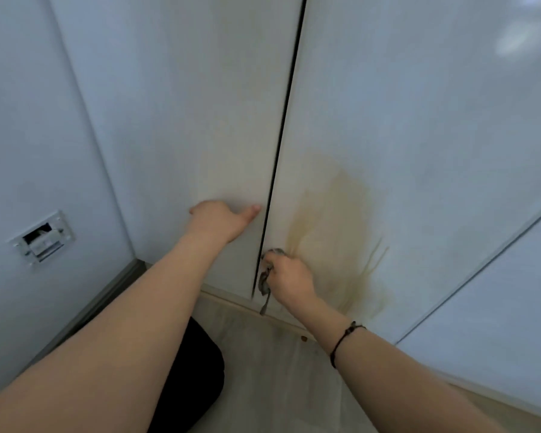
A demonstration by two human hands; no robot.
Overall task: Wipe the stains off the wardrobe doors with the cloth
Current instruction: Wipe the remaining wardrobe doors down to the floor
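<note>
Two white wardrobe doors meet at a dark vertical gap. A large yellowish stain (338, 226) with drip streaks spreads over the lower part of the right door (419, 120). My right hand (289, 278) grips a bunched grey cloth (267, 270) and holds it against the right door, at the stain's lower left edge beside the gap. My left hand (222, 218) rests flat on the left door (185, 104), with its thumb stretched toward the gap. A fainter yellowish mark shows on the left door above that hand.
A white wall (28, 151) stands at the left, with a rectangular wall fitting (41, 239) and a grey skirting board below. Pale floor (278, 370) lies under the doors. My dark-clothed knee (194, 370) is at the bottom centre. Another white panel (497, 323) angles in at the right.
</note>
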